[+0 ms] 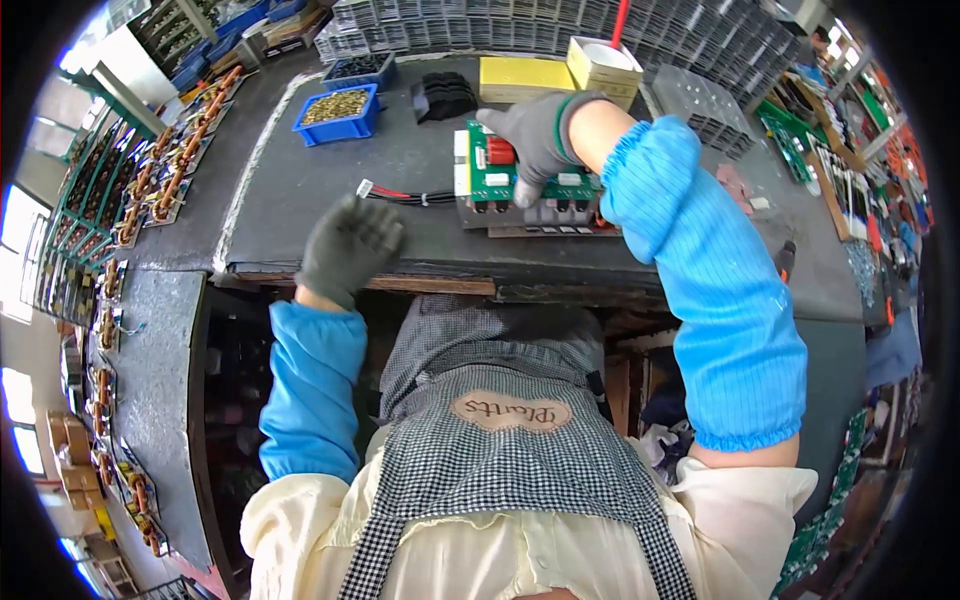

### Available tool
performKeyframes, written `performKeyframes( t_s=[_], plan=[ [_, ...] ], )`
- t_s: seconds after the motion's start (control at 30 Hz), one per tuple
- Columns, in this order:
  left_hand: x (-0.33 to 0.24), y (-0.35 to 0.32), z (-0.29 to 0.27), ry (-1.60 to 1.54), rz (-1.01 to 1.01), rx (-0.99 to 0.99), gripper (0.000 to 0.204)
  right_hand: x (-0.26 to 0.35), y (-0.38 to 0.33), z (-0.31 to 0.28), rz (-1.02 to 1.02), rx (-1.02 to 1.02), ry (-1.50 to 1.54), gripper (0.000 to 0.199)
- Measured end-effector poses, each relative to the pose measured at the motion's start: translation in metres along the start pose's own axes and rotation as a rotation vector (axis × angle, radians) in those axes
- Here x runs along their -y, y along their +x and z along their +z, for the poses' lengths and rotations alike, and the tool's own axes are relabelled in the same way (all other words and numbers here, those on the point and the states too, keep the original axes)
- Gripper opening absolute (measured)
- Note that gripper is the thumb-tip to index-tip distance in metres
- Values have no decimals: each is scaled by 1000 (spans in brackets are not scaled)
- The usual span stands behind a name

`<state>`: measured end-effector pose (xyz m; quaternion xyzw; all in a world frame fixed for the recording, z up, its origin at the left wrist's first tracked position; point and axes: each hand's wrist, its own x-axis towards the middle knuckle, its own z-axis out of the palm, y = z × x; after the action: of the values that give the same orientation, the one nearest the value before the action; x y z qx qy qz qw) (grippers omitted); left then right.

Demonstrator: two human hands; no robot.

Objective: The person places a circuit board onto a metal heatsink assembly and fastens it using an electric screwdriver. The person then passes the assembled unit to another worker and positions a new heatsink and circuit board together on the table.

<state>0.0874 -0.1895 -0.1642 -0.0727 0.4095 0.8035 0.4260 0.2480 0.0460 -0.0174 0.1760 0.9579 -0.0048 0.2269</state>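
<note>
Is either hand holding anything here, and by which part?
The right hand rests on top of the green circuit board, fingers spread over its upper face; a firm grasp cannot be told. The left hand holds nothing, hovering near the bench edge.

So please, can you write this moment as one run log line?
right hand: on green circuit board | left hand: open, over bench edge | blue bin: behind

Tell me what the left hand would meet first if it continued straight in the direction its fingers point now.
Probably the white connector on the red and black wires, just beyond the left hand; depth is unclear, so it might pass above it.
</note>
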Motion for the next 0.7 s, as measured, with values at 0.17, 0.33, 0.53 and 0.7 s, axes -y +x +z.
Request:
performKeyframes(
  t_s=[0.17, 0.33, 0.53, 0.7],
  plan=[
    [17, 27, -15, -190, -47, 27, 21, 11, 8, -13, -5, 67, -78, 129],
    [20, 60, 7, -119, -6, 75, 21, 2, 12, -5, -97, -8, -102, 130],
    [22, 58, 36, 206, 269, 138, 32, 10, 9, -10, -99, 10, -148, 128],
    [19, 32, 77, 387, 519, 257, 49, 2, 10, -10, -102, 32, -130, 129]
  ],
)
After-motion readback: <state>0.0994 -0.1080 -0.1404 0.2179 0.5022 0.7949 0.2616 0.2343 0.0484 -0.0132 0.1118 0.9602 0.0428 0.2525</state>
